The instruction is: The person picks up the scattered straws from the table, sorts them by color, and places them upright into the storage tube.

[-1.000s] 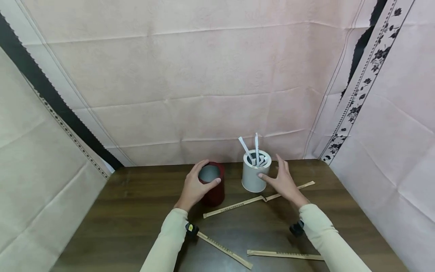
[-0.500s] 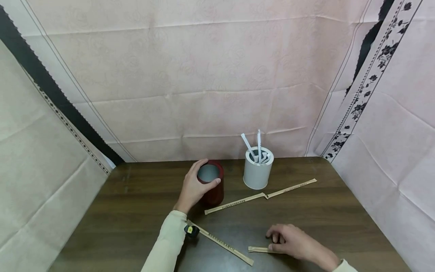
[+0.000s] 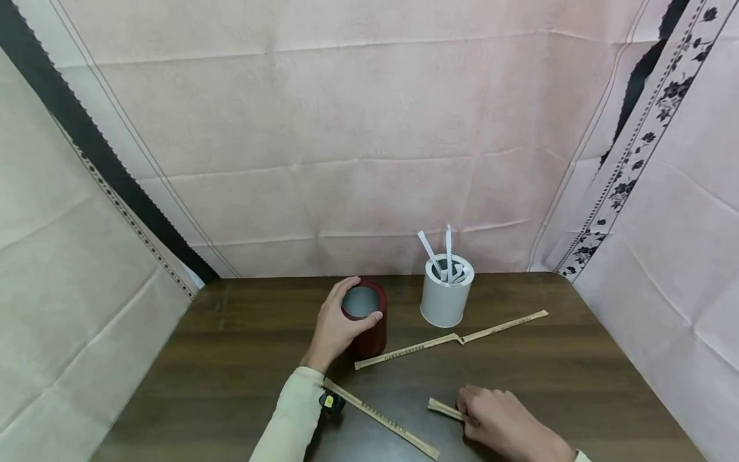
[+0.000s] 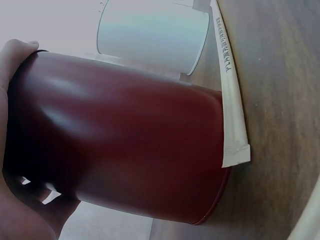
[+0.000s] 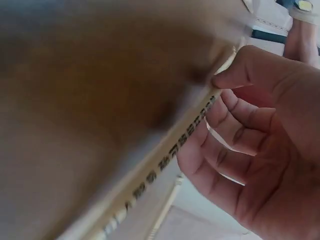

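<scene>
One straw (image 5: 172, 150), probably light and easily bent, suited a mid-length hold; the right hand (image 3: 507, 421) pinched it, the left hand (image 3: 337, 328) gripped a cup (image 4: 125, 137).

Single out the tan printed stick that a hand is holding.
The stick pinched in the right hand; the stick to its left and the two farther back lie unheld on the table.

Hung on three sides with creased pale cloth (image 3: 369, 128), split by dark strips (image 3: 86, 124) at both corners, trimmed with a floral border (image 3: 670, 96) at right, around a brown wood-grain tabletop (image 3: 231, 378).
</scene>
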Demonstrator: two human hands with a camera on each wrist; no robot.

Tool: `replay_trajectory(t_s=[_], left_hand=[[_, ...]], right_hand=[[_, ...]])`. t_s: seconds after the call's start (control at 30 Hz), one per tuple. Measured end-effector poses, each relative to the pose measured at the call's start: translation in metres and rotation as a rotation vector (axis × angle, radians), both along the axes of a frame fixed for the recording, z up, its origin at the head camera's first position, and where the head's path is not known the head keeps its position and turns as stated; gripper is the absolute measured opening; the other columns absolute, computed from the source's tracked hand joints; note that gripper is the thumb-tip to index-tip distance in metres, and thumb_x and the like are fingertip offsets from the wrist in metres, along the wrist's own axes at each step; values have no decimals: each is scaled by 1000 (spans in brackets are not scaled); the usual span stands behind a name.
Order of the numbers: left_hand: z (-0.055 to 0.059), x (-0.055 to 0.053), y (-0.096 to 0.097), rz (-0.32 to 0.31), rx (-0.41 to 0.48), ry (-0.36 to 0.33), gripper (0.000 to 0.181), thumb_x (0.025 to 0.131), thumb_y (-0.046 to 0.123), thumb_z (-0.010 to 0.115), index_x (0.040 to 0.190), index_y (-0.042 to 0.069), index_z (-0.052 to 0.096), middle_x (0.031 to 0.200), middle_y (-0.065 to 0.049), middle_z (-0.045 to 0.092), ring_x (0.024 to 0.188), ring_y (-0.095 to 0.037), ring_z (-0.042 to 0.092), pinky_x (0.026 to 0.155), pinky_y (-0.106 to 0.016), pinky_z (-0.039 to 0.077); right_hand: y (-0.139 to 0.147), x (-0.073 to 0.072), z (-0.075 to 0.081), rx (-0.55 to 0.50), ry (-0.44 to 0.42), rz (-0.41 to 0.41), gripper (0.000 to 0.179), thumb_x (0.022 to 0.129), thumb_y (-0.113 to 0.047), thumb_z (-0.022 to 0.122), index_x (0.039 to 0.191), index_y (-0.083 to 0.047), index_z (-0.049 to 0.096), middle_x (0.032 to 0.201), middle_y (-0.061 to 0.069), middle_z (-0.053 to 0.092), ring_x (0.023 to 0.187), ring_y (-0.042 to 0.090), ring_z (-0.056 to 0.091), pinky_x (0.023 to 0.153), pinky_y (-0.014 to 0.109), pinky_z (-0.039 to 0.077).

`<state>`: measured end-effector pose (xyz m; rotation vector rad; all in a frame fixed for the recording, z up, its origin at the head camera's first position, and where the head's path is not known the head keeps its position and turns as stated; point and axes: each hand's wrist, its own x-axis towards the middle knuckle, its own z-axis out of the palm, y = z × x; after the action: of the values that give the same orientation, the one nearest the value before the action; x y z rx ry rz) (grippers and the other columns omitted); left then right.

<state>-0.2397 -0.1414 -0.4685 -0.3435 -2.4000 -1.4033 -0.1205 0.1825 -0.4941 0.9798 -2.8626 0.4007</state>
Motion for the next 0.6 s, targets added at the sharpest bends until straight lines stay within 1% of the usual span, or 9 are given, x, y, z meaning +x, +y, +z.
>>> replay_trajectory(t_s=[0.1, 0.17, 0.23, 0.3, 0.4, 0.5, 0.6], left_hand=[[-1, 2, 0, 11, -5, -1, 81, 70, 67, 79, 140, 44, 45, 142, 23, 43, 116, -14, 54, 87, -43, 52], [-1, 2, 2, 18, -1, 1, 81, 70, 67, 79, 140, 44, 45, 142, 23, 42, 116, -14, 54, 87, -43, 52], [-1, 1, 4, 22, 1, 7, 81, 70, 67, 78, 140, 44, 45, 142, 23, 42, 116, -14, 54, 87, -43, 52], [0, 2, 5, 20, 3, 9, 81, 71, 67, 78, 140, 43, 45, 143, 23, 42, 116, -15, 54, 87, -44, 52], [0, 3, 5, 20, 0, 16, 81, 71, 65, 79, 141, 41, 45, 143, 20, 43, 115, -16, 55, 87, -44, 51], [0, 5, 4, 26, -1, 15, 81, 71, 64, 80, 141, 40, 46, 143, 18, 44, 114, -16, 55, 87, -43, 51], [0, 5, 3, 27, -5, 15, 81, 72, 63, 80, 141, 39, 46, 143, 17, 44, 114, -16, 55, 88, -42, 51]], right_hand=[[-9, -6, 16, -75, 46, -42, 26, 74, -13, 73, 81, -28, 54, 73, -22, 42, 57, -4, 40, 46, 21, 32], [-16, -14, 32, -153, 60, -55, 25, 75, -11, 73, 85, -28, 56, 76, -23, 48, 61, -4, 46, 48, 22, 38], [-24, -22, 48, -233, 55, -57, 26, 77, -8, 73, 89, -26, 58, 79, -20, 54, 66, -3, 52, 53, 22, 44], [-32, -32, 62, -327, 53, -43, 25, 80, -4, 72, 93, -22, 60, 83, -16, 59, 73, -2, 57, 61, 23, 50], [-48, -45, 81, -452, 54, -29, 22, 85, -2, 71, 96, -18, 61, 85, -10, 61, 77, 3, 61, 69, 25, 54], [-65, -57, 100, -573, 45, 6, 17, 90, -3, 69, 100, -14, 61, 85, -6, 63, 78, 8, 63, 64, 25, 54], [-81, -70, 120, -664, 56, 46, 15, 92, -2, 68, 102, -11, 60, 85, -2, 63, 77, 11, 62, 63, 25, 53]])
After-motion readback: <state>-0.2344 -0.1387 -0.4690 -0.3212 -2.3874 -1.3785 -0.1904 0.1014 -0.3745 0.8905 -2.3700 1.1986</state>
